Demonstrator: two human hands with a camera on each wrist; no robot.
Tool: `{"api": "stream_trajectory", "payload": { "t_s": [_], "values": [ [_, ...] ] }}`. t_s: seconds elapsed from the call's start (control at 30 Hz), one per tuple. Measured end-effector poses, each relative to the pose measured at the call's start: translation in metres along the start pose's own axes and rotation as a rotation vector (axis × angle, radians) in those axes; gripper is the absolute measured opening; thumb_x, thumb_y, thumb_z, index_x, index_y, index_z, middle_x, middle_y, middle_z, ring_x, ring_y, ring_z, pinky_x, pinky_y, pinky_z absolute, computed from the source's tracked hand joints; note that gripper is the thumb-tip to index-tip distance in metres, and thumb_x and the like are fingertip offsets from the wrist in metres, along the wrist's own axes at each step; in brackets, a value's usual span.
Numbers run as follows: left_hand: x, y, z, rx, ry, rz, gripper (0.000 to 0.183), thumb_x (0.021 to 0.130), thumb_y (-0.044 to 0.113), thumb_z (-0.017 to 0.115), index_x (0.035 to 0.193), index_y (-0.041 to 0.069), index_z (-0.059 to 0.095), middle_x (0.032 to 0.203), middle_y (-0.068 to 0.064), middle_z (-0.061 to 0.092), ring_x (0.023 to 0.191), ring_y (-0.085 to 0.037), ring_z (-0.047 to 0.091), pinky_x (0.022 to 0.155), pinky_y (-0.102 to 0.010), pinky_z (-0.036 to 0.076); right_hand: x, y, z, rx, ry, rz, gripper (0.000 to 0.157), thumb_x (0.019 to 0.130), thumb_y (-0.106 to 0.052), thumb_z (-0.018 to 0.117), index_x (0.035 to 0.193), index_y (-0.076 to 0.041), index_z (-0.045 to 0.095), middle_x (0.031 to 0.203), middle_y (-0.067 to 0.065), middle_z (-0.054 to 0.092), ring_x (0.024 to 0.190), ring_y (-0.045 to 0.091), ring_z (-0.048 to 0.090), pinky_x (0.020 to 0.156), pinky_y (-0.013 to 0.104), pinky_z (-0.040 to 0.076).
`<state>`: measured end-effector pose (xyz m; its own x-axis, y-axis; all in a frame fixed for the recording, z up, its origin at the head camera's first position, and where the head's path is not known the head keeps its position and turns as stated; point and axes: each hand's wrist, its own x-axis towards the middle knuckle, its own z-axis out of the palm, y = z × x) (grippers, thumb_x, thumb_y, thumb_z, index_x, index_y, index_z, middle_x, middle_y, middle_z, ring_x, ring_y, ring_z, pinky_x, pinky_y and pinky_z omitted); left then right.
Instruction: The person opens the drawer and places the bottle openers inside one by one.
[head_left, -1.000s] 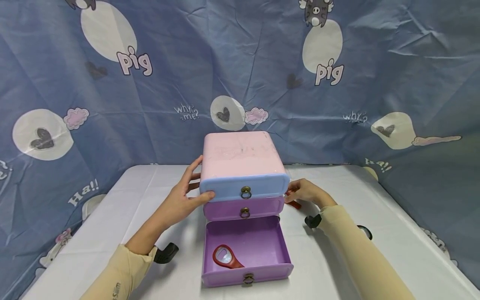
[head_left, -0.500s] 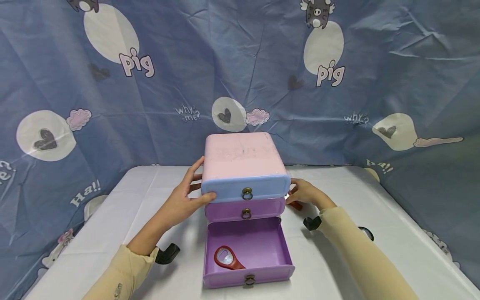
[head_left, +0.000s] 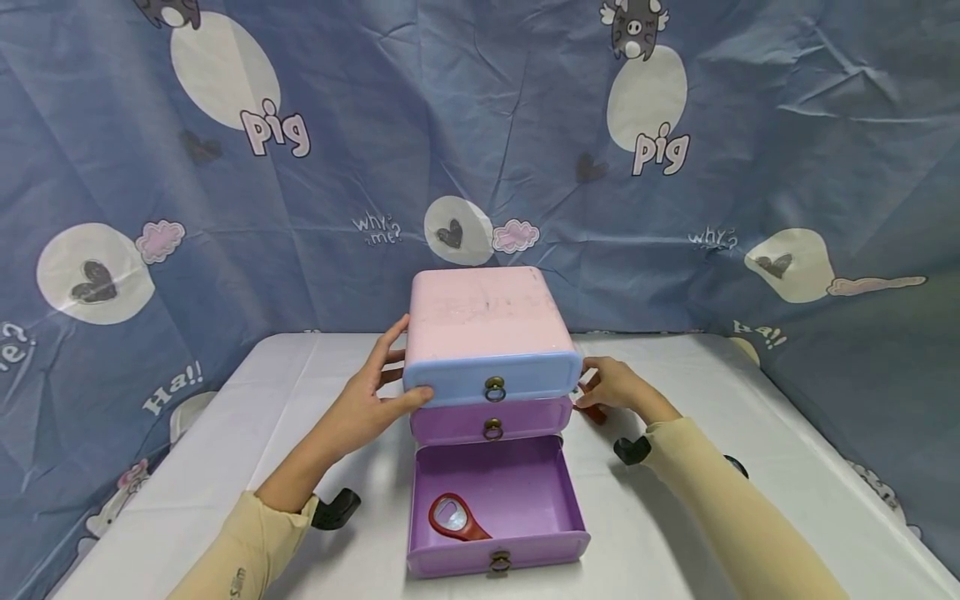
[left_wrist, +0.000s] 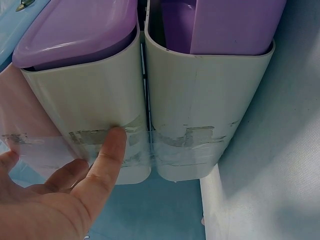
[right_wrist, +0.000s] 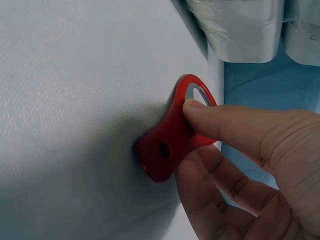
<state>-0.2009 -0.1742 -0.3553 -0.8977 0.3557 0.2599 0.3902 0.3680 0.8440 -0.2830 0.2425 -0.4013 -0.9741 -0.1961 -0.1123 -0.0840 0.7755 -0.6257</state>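
A small chest of drawers (head_left: 483, 312) with a pink top stands mid-table. Its bottom purple drawer (head_left: 517, 492) is pulled out, with a red magnifying glass (head_left: 453, 517) lying inside at the left. My left hand (head_left: 367, 408) lies against the chest's left side, fingers spread and thumb on the front corner of the blue top drawer (head_left: 450, 379). In the left wrist view a fingertip (left_wrist: 117, 135) touches the taped side wall. Beside the chest's right side, my right hand (head_left: 618, 387) pinches a second red magnifying glass (right_wrist: 172, 127) between thumb and fingers, low over the white cloth.
The middle purple drawer (head_left: 450, 423) is pushed in. A black-rimmed round object (head_left: 738, 467) lies at the right, partly hidden by my right sleeve (head_left: 727, 500). White cloth covers the table (head_left: 330, 358), and a blue printed curtain (head_left: 337, 167) hangs behind.
The right hand with the red magnifying glass has shifted very slightly to the right. The left hand and the drawers hold their places; the whole view has dropped a little.
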Motion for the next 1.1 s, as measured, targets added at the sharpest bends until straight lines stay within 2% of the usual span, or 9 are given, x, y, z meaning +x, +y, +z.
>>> {"api": "stream_trajectory", "payload": {
  "t_s": [0.13, 0.4, 0.63, 0.8, 0.9, 1.1],
  "values": [
    [0.000, 0.000, 0.000, -0.002, -0.001, 0.003, 0.098, 0.100, 0.037, 0.077, 0.169, 0.054, 0.011, 0.170, -0.021, 0.034, 0.151, -0.050, 0.045, 0.105, -0.064, 0.056, -0.004, -0.001, -0.004, 0.021, -0.009, 0.001, 0.037, 0.087, 0.000, 0.084, 0.120, 0.001, 0.066, 0.100, 0.019, 0.075, 0.071, 0.016, 0.069, 0.066, 0.029, 0.060],
    [0.002, -0.002, 0.000, -0.012, -0.001, 0.006, 0.098, 0.098, 0.037, 0.079, 0.169, 0.054, 0.012, 0.169, -0.020, 0.037, 0.151, -0.049, 0.046, 0.105, -0.063, 0.056, -0.011, 0.003, -0.008, 0.047, -0.018, -0.001, 0.034, 0.091, 0.001, 0.081, 0.124, 0.001, 0.070, 0.097, 0.013, 0.072, 0.072, 0.013, 0.067, 0.067, 0.029, 0.063],
    [0.002, -0.001, 0.000, -0.003, -0.001, 0.017, 0.098, 0.099, 0.038, 0.078, 0.169, 0.054, 0.011, 0.169, -0.019, 0.036, 0.151, -0.048, 0.046, 0.107, -0.065, 0.054, -0.021, 0.004, -0.018, 0.048, 0.002, -0.044, 0.033, 0.093, 0.001, 0.077, 0.125, 0.003, 0.071, 0.097, 0.015, 0.073, 0.072, 0.013, 0.070, 0.072, 0.034, 0.066],
    [0.003, -0.002, 0.002, -0.003, -0.009, 0.014, 0.098, 0.099, 0.039, 0.078, 0.169, 0.054, 0.010, 0.170, -0.019, 0.036, 0.151, -0.048, 0.046, 0.108, -0.065, 0.053, -0.030, 0.007, -0.024, 0.095, 0.007, -0.067, 0.035, 0.094, 0.003, 0.076, 0.127, 0.006, 0.069, 0.095, 0.014, 0.072, 0.074, 0.014, 0.071, 0.074, 0.037, 0.067],
    [0.002, -0.002, 0.000, -0.011, -0.009, 0.007, 0.099, 0.099, 0.037, 0.078, 0.169, 0.054, 0.010, 0.170, -0.019, 0.035, 0.152, -0.048, 0.045, 0.106, -0.064, 0.055, -0.035, 0.003, -0.028, 0.116, 0.012, -0.085, 0.036, 0.094, 0.002, 0.076, 0.129, 0.005, 0.069, 0.096, 0.014, 0.072, 0.078, 0.016, 0.072, 0.075, 0.036, 0.067],
    [0.004, -0.002, -0.001, -0.016, -0.010, 0.010, 0.097, 0.099, 0.037, 0.078, 0.166, 0.060, 0.011, 0.170, -0.016, 0.035, 0.152, -0.046, 0.045, 0.106, -0.064, 0.054, -0.052, -0.008, -0.038, 0.074, 0.041, -0.128, 0.038, 0.096, -0.001, 0.077, 0.132, 0.002, 0.068, 0.102, 0.017, 0.075, 0.083, 0.019, 0.075, 0.076, 0.036, 0.067]
  ]
}}
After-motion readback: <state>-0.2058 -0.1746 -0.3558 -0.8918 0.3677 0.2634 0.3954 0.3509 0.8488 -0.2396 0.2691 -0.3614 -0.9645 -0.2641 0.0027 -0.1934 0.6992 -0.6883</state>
